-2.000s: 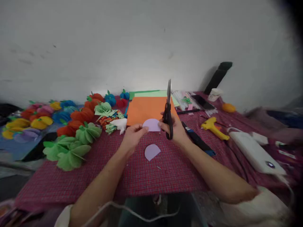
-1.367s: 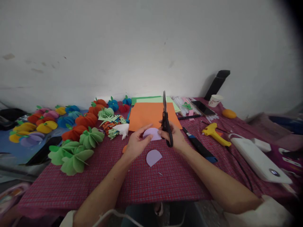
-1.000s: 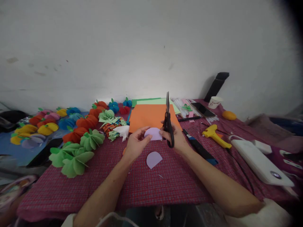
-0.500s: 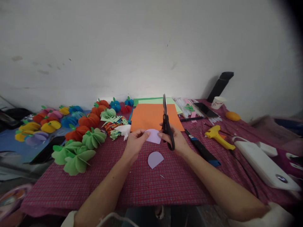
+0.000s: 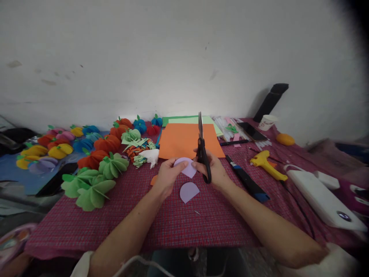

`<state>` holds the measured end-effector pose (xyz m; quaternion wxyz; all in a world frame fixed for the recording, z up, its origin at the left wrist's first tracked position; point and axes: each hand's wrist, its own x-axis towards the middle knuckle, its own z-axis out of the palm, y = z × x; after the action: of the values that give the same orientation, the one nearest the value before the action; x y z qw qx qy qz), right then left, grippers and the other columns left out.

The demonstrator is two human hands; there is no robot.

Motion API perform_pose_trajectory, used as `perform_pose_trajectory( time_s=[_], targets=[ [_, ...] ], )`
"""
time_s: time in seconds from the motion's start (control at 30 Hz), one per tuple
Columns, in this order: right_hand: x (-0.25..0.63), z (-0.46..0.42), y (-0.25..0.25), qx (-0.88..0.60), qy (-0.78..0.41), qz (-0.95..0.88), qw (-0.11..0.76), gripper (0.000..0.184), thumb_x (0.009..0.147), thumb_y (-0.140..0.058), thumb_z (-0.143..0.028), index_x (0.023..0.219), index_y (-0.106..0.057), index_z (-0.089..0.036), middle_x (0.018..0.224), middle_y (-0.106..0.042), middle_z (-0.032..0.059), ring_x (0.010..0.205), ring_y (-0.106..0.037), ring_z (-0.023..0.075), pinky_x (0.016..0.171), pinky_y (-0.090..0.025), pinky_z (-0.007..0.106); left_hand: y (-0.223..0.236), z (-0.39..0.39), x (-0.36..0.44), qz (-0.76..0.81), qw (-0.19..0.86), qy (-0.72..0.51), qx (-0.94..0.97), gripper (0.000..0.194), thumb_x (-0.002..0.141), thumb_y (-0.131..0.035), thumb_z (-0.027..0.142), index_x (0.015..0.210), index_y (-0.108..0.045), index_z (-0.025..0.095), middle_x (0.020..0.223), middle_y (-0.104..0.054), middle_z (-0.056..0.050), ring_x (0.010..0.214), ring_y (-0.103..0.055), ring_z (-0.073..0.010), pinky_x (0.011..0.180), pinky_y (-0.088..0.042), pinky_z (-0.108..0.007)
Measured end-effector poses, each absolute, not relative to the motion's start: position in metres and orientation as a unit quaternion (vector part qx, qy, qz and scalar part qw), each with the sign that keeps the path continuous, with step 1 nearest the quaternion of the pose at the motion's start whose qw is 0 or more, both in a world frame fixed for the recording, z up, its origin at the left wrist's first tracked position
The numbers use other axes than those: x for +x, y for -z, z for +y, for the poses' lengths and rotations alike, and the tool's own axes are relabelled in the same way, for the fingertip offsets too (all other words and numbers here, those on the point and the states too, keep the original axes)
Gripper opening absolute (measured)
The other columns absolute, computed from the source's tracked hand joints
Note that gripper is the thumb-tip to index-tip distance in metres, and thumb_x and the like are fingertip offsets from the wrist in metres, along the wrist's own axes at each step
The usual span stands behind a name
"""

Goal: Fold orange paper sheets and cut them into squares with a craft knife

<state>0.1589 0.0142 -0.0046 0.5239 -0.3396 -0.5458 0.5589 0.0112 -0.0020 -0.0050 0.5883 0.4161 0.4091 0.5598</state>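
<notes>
Purple paper [image 5: 187,167] sits pinched between left hand [image 5: 168,173] and right hand [image 5: 215,167], which seemingly also grips scissors [image 5: 203,152].

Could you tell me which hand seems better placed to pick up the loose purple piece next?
Probably the left hand. Both hands pinch the held piece, but the right hand also carries the scissors. The loose piece lies within easy reach of either.

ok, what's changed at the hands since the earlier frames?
The held purple piece has turned: its level bottom edge now gives way to a downward point. Same: left hand and right hand grip it, scissors in the right, loose purple piece on the cloth.
</notes>
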Motion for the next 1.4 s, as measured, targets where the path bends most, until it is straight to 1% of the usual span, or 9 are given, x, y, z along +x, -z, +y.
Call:
perform_pose_trajectory(
  time_s=[0.1, 0.23, 0.53, 0.67, 0.8, 0.97, 1.13, 1.3, 1.4],
  targets=[
    [0.157, 0.013, 0.006, -0.336, -0.564, -0.550, 0.516, 0.046, 0.060, -0.073, -0.027, 0.100, -0.051, -0.021, 0.070, -0.052, -0.0038, 0.062, -0.047, 0.0100, 0.058, -0.038, 0.025, 0.005, -0.002, 0.012, 0.407, 0.588, -0.573, 0.400, 0.020, 0.064, -0.073, 0.026, 0.078, -0.066, 0.012, 0.072, -0.065, -0.002, 0.063, -0.056, -0.0115, 0.062, -0.043, -0.024],
    [0.155, 0.013, 0.008, -0.336, -0.561, -0.562, 0.507, 0.045, 0.060, -0.074, -0.031, 0.099, -0.052, -0.022, 0.069, -0.050, -0.0040, 0.062, -0.047, 0.0108, 0.058, -0.039, 0.026, 0.003, -0.002, 0.011, 0.407, 0.593, -0.572, 0.393, 0.021, 0.064, -0.073, 0.026, 0.077, -0.067, 0.011, 0.071, -0.066, -0.003, 0.063, -0.057, -0.0119, 0.061, -0.043, -0.024],
    [0.155, 0.009, 0.005, -0.339, -0.548, -0.608, 0.463, 0.043, 0.062, -0.073, -0.033, 0.099, -0.054, -0.023, 0.081, -0.057, 0.0008, 0.075, -0.052, 0.0152, 0.068, -0.044, 0.031, 0.002, -0.003, 0.012, 0.412, 0.598, -0.566, 0.390, 0.021, 0.060, -0.075, 0.026, 0.073, -0.067, 0.012, 0.066, -0.065, -0.003, 0.059, -0.057, -0.0119, 0.058, -0.043, -0.024],
    [0.158, 0.007, 0.000, -0.346, -0.564, -0.610, 0.437, 0.041, 0.065, -0.071, -0.034, 0.101, -0.054, -0.022, 0.079, -0.056, 0.0000, 0.068, -0.051, 0.0132, 0.063, -0.042, 0.029, -0.003, 0.001, 0.006, 0.421, 0.573, -0.605, 0.359, 0.021, 0.057, -0.075, 0.026, 0.071, -0.065, 0.012, 0.066, -0.064, -0.002, 0.058, -0.056, -0.0114, 0.058, -0.043, -0.024],
    [0.161, 0.004, -0.002, -0.347, -0.606, -0.628, 0.345, 0.042, 0.071, -0.067, -0.037, 0.105, -0.052, -0.019, 0.071, -0.051, -0.0017, 0.061, -0.047, 0.0111, 0.055, -0.038, 0.025, -0.010, 0.008, -0.004, 0.410, 0.535, -0.676, 0.297, 0.022, 0.054, -0.074, 0.024, 0.068, -0.061, 0.013, 0.062, -0.060, 0.002, 0.057, -0.054, -0.0093, 0.058, -0.041, -0.022],
    [0.164, 0.002, 0.000, -0.315, -0.632, -0.660, 0.259, 0.042, 0.071, -0.067, -0.041, 0.103, -0.054, -0.017, 0.071, -0.048, -0.0021, 0.059, -0.043, 0.0091, 0.051, -0.034, 0.022, -0.010, 0.014, -0.012, 0.393, 0.532, -0.693, 0.285, 0.021, 0.054, -0.070, 0.023, 0.069, -0.058, 0.014, 0.061, -0.057, 0.004, 0.057, -0.054, -0.0092, 0.058, -0.040, -0.021],
    [0.166, 0.002, 0.000, -0.290, -0.629, -0.681, 0.238, 0.043, 0.072, -0.064, -0.046, 0.102, -0.054, -0.017, 0.071, -0.047, -0.0015, 0.059, -0.042, 0.0097, 0.052, -0.035, 0.022, -0.009, 0.016, -0.012, 0.392, 0.526, -0.698, 0.288, 0.021, 0.055, -0.067, 0.023, 0.070, -0.055, 0.015, 0.063, -0.058, 0.003, 0.060, -0.054, -0.0099, 0.060, -0.040, -0.022],
    [0.169, 0.001, -0.001, -0.291, -0.619, -0.695, 0.222, 0.037, 0.076, -0.058, -0.051, 0.090, -0.053, -0.018, 0.071, -0.049, 0.0002, 0.061, -0.045, 0.0114, 0.054, -0.038, 0.024, -0.011, 0.016, -0.013, 0.387, 0.522, -0.704, 0.286, 0.021, 0.056, -0.066, 0.024, 0.071, -0.054, 0.016, 0.064, -0.056, 0.004, 0.061, -0.054, -0.0096, 0.061, -0.040, -0.022],
    [0.170, 0.001, -0.001, -0.286, -0.613, -0.702, 0.222, 0.037, 0.078, -0.054, -0.053, 0.088, -0.053, -0.018, 0.071, -0.051, 0.0014, 0.061, -0.047, 0.0122, 0.054, -0.039, 0.025, -0.011, 0.015, -0.013, 0.383, 0.525, -0.705, 0.282, 0.020, 0.056, -0.066, 0.023, 0.069, -0.054, 0.015, 0.062, -0.055, 0.004, 0.059, -0.052, -0.0088, 0.059, -0.039, -0.021]
  ],
)
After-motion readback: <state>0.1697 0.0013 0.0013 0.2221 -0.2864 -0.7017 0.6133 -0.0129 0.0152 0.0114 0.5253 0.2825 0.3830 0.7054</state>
